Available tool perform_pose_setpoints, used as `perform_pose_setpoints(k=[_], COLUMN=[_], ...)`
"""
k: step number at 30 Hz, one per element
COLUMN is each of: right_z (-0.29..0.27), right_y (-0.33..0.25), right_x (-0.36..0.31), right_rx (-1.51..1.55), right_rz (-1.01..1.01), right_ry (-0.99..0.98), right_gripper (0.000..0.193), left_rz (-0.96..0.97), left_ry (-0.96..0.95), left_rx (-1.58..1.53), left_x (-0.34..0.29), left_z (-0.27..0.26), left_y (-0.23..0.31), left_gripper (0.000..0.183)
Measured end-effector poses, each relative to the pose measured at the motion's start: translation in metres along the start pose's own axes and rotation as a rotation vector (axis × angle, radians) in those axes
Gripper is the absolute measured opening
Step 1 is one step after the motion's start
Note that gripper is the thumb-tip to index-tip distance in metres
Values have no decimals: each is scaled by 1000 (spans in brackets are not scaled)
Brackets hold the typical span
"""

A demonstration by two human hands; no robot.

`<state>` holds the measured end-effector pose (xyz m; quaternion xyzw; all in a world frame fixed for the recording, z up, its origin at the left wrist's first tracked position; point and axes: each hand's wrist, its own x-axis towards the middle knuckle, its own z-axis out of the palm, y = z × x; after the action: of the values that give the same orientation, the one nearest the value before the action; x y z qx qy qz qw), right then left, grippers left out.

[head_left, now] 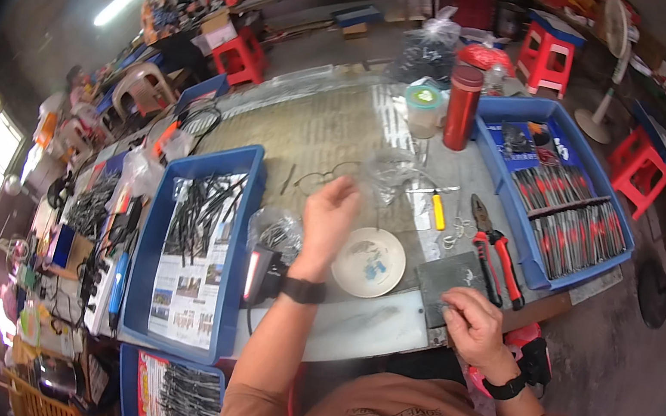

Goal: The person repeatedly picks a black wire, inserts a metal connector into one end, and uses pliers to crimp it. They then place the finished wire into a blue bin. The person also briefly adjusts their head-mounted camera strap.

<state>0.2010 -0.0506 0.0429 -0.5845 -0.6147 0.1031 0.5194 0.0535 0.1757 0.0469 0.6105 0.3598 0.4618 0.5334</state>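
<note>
Left hand (pixel 329 212) raised loosely curled, empty, just left-above white dish (pixel 369 262); right hand (pixel 472 319) pinches something small, right of dish.

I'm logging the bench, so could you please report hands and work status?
Left hand raised, fingers curled, over small white round plate. Right hand pinching something tiny at dark grey square pad. Red-handled pliers alongside.

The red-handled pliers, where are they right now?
In the head view the red-handled pliers lie on the table right of centre, between the yellow-handled tool and the blue tray, just beyond the right hand.
</note>
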Motion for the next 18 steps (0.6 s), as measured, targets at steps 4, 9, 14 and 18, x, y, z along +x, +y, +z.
perform_pose_setpoints(k=[4, 9, 14, 18], right_z=[4, 18, 41, 65], right_y=[-4, -12, -20, -24], right_x=[9, 19, 25, 30], right_rx=[-7, 38, 122, 90], right_rz=[-57, -85, -119, -208], right_ry=[0, -67, -189, -215], right_gripper=[15, 17, 20, 29], left_rz=[-108, -154, -167, -149], left_ry=[-29, -67, -53, -50], left_rx=[-52, -133, -117, -58], left_x=[-8, -15, -21, -28], left_z=[1, 9, 23, 33], left_y=[7, 13, 13, 10], left_gripper=[31, 30, 30, 28])
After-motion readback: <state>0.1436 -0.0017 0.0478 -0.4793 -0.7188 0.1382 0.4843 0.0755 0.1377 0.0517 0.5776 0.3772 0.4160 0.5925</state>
